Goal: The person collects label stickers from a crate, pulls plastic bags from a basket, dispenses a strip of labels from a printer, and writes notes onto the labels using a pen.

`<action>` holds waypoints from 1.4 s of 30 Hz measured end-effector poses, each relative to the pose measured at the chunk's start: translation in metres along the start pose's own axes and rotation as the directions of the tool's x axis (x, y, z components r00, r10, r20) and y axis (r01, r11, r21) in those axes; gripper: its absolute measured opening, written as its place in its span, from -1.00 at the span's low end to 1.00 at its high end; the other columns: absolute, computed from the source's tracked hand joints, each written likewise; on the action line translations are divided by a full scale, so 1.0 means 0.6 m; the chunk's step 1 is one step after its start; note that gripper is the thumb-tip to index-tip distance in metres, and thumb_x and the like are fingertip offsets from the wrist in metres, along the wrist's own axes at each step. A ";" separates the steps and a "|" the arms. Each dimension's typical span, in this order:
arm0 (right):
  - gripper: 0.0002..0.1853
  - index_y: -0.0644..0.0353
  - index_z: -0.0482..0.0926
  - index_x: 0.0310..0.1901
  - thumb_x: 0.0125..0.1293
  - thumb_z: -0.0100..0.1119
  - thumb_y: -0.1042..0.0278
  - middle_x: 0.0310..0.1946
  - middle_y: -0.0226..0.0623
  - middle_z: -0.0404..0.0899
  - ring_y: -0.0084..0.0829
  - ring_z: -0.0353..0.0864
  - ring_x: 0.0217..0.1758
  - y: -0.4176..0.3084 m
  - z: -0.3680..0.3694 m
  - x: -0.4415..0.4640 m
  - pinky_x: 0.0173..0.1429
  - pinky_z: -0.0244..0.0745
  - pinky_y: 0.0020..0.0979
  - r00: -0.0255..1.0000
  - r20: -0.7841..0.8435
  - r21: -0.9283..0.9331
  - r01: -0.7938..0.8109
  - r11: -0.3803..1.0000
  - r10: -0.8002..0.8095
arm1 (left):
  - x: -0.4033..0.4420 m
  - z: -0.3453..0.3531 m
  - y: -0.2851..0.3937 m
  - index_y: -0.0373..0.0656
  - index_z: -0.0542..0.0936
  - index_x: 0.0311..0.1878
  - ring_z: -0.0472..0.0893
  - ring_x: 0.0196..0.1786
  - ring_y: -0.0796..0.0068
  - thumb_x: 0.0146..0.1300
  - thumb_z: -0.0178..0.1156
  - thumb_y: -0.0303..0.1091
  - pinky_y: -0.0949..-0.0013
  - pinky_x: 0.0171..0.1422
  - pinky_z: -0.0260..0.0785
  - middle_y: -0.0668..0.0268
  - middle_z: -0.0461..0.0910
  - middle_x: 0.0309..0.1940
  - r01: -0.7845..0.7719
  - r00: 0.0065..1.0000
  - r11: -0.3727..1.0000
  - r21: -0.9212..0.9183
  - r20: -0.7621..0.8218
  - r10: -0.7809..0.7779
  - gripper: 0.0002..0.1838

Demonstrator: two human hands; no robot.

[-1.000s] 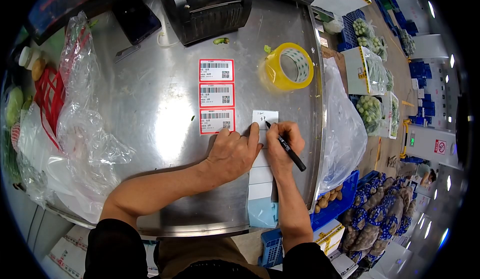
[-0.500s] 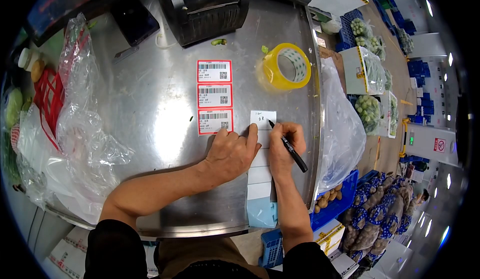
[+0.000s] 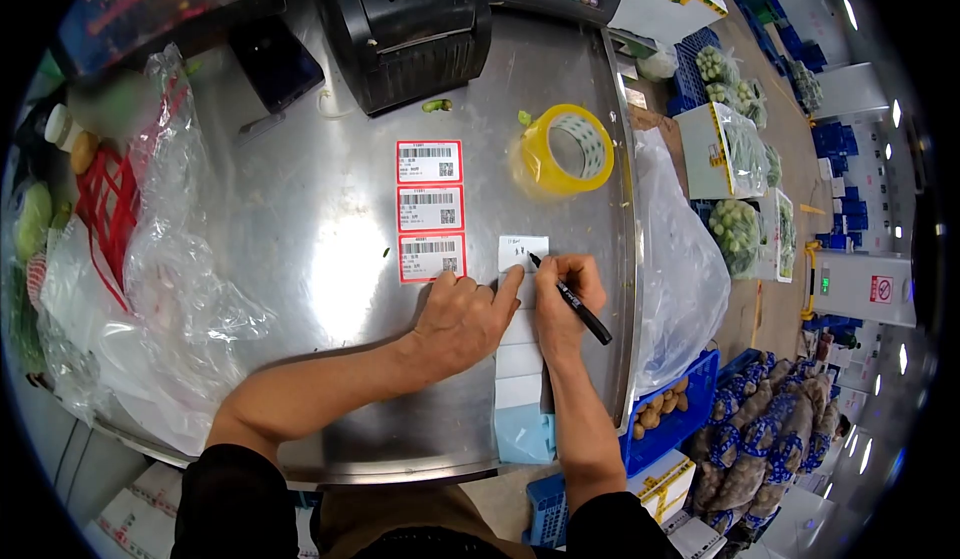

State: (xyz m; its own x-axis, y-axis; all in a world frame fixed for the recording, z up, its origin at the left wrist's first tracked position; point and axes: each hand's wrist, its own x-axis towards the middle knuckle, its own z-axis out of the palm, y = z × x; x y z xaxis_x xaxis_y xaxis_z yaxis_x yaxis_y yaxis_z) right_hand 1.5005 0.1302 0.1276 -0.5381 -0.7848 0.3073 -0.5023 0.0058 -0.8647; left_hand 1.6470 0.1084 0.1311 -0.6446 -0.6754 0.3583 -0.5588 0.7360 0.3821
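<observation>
Right hand (image 3: 566,309): grips slim black marker (image 3: 583,313), tip at white paper strip (image 3: 518,359).
Left hand (image 3: 455,321): grasping nothing, index fingertip apparently on strip.

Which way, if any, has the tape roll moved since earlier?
No, neither way: against the metal table, the tape roll keeps its place.

The uncapped black marker (image 3: 582,312) slants, tip at handwriting on the white strip (image 3: 517,358), flat near the tabletop's (image 3: 290,194) near-right corner.

Blk sleeves (image 3: 233,499) pushed up nr elbows, brownish garment (image 3: 400,519) at waist, prob. an apron.
</observation>
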 end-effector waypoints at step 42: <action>-0.85 0.24 0.44 -0.48 0.10 0.23 0.63 -0.64 -0.48 0.43 -0.75 0.29 -0.57 -0.005 -0.019 0.005 -0.49 0.22 -0.60 0.996 0.063 0.033 -0.063 0.997 0.061 | -0.003 0.005 0.001 -0.15 0.60 0.05 0.44 -0.68 0.49 0.14 0.27 -0.23 0.35 -0.42 0.15 0.43 0.43 -0.78 -0.005 1.000 1.000 0.018 -0.015 0.006 -0.60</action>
State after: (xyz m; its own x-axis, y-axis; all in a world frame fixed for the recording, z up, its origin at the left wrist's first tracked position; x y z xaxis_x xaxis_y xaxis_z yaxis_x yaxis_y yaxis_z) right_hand 1.4928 0.1352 0.1358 -0.5243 -0.8203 0.2285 -0.4447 0.0349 -0.8950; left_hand 1.6463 0.1104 0.1278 -0.6398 -0.6719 0.3731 -0.5645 0.7403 0.3651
